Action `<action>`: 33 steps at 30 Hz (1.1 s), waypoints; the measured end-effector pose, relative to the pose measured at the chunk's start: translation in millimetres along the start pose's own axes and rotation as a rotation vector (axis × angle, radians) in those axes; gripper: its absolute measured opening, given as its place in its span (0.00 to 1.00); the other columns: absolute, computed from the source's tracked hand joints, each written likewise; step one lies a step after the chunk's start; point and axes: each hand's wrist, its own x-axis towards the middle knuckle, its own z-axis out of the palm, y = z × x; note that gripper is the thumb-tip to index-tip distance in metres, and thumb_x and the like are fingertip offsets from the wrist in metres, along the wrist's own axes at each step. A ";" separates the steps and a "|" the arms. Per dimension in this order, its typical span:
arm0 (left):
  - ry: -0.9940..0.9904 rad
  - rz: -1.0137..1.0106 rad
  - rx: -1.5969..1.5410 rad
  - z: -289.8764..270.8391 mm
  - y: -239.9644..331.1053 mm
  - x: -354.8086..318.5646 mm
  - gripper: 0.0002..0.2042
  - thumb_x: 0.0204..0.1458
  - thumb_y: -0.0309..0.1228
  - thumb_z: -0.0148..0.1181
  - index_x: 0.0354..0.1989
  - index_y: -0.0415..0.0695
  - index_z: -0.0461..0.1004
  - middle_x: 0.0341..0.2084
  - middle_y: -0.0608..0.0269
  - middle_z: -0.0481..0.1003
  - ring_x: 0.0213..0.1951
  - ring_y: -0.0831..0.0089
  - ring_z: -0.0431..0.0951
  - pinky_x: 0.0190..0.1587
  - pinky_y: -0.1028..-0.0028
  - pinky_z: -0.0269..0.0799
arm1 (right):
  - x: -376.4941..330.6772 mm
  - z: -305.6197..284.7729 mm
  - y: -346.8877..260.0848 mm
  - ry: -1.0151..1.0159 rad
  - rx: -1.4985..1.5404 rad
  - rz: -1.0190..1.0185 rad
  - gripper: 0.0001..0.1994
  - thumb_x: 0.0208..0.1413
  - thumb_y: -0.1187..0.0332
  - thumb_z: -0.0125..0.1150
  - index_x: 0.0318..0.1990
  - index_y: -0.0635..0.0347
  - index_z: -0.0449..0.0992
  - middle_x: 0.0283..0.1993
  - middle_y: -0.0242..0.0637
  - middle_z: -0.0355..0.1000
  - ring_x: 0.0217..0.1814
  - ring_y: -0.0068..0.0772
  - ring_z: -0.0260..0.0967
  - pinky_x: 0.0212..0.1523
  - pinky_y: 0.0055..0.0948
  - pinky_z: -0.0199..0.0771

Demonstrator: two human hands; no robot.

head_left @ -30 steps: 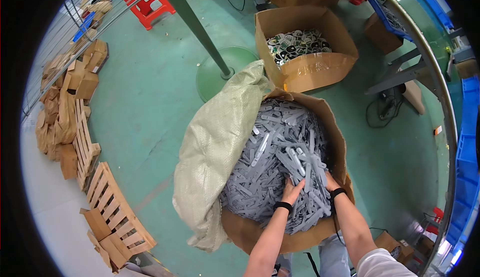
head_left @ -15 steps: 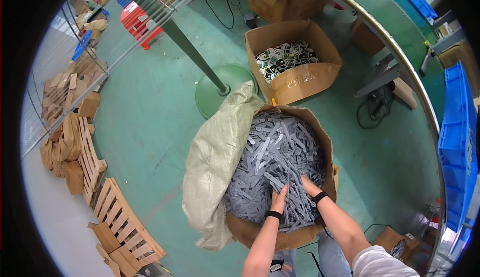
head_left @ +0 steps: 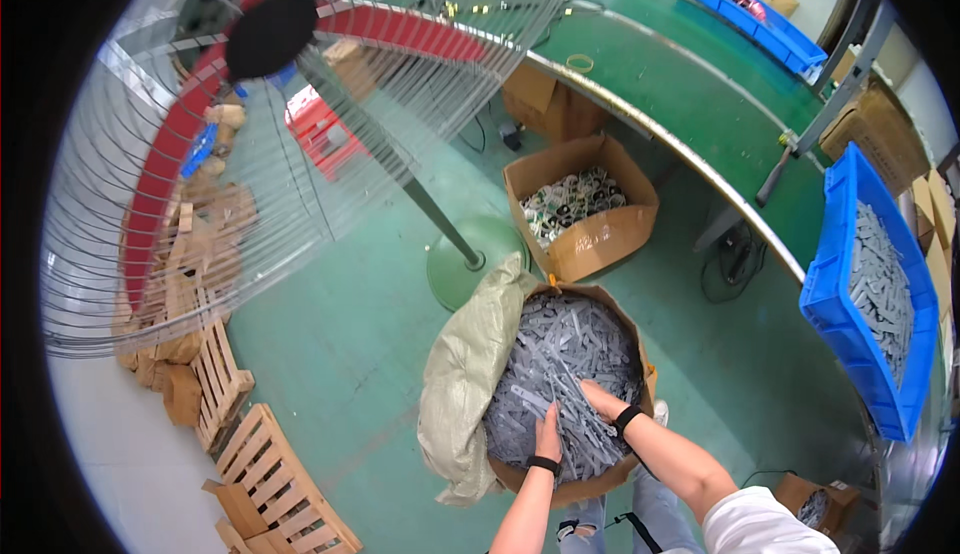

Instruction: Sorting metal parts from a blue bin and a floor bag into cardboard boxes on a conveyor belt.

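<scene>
A cardboard box (head_left: 568, 495) in front of me is filled with flat grey strips (head_left: 575, 339), long and thin like plastic pieces. Both my hands are inside it, wrists banded in black. My left hand (head_left: 548, 438) presses on the near left side of a bunch of strips. From the other side my right hand (head_left: 604, 404) closes against the same bunch, its fingers partly buried. The bunch lies between my palms, low over the pile. A pale green woven sack (head_left: 460, 394) drapes over the box's left edge.
A big fan (head_left: 272, 36) on a green stand (head_left: 455, 269) rises at the left. Beyond my box stands another carton (head_left: 600, 249) of small round parts. A green-topped bench (head_left: 650, 84) curves along the right, with a blue bin (head_left: 850, 324) of grey strips. Wooden pallets (head_left: 285, 484) lie left.
My view has tilted upward, bringing the fan's head, the bench and more of the blue bin into sight. My hands stay around the bunch of strips in the box.
</scene>
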 end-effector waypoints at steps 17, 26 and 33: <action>-0.070 0.025 -0.206 36.9 81.4 -81.2 0.27 0.53 0.50 0.42 0.53 0.40 0.60 0.49 0.61 0.65 0.49 0.68 0.65 0.53 0.70 0.58 | -122.9 74.2 -96.0 -0.154 -0.201 -0.137 0.28 0.54 0.46 0.43 0.50 0.62 0.68 0.51 0.37 0.66 0.49 0.27 0.62 0.51 0.26 0.61; -0.144 0.155 -0.139 74.2 133.2 -127.3 0.32 0.51 0.57 0.38 0.56 0.45 0.56 0.50 0.58 0.64 0.50 0.63 0.66 0.52 0.66 0.61 | -138.1 89.3 -122.4 -0.197 -0.299 -0.271 0.32 0.51 0.41 0.42 0.53 0.59 0.66 0.51 0.40 0.65 0.53 0.31 0.60 0.52 0.30 0.60; -0.188 0.067 -0.244 114.0 152.5 -153.3 0.27 0.54 0.50 0.39 0.54 0.43 0.59 0.49 0.62 0.65 0.48 0.68 0.67 0.51 0.70 0.60 | -121.5 65.0 -131.8 -0.233 -0.248 -0.290 0.35 0.48 0.40 0.47 0.52 0.64 0.66 0.50 0.42 0.66 0.50 0.31 0.62 0.49 0.30 0.63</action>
